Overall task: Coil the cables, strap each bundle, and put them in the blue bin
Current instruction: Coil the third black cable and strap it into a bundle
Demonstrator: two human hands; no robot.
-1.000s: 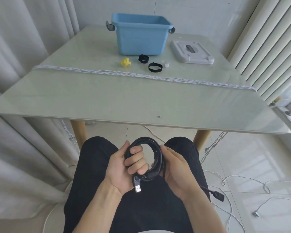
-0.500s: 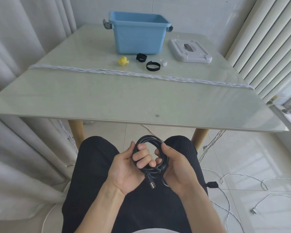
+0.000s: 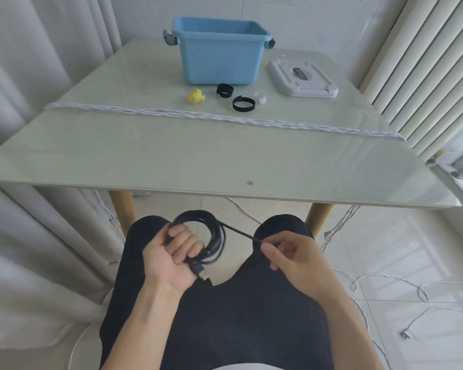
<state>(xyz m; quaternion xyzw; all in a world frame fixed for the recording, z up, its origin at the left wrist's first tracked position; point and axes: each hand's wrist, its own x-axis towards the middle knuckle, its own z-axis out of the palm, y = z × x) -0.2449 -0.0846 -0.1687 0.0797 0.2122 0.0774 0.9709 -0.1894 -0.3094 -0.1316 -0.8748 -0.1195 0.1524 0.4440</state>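
Head view: left hand (image 3: 175, 259) grips the coiled black USB cable (image 3: 211, 236) over the lap, fingers curled through the loops, silver plug hanging below the palm. Right hand (image 3: 292, 259) pinches the loose tail, pulled taut off the coil's top; hands apart. Step looks like laying the next loop. To do it well: feed the tail around at the same loop size, keep light tension, let the cable twist freely so it lies flat, clamp each new turn under the left fingers. Rest of the tail is hidden behind the right hand.

Light blue plastic bin (image 3: 219, 56) sits at the glass table's (image 3: 171, 161) far edge, open; inside not visible from here, so contents unknown. Black looped strap (image 3: 243, 103) lies just before it.
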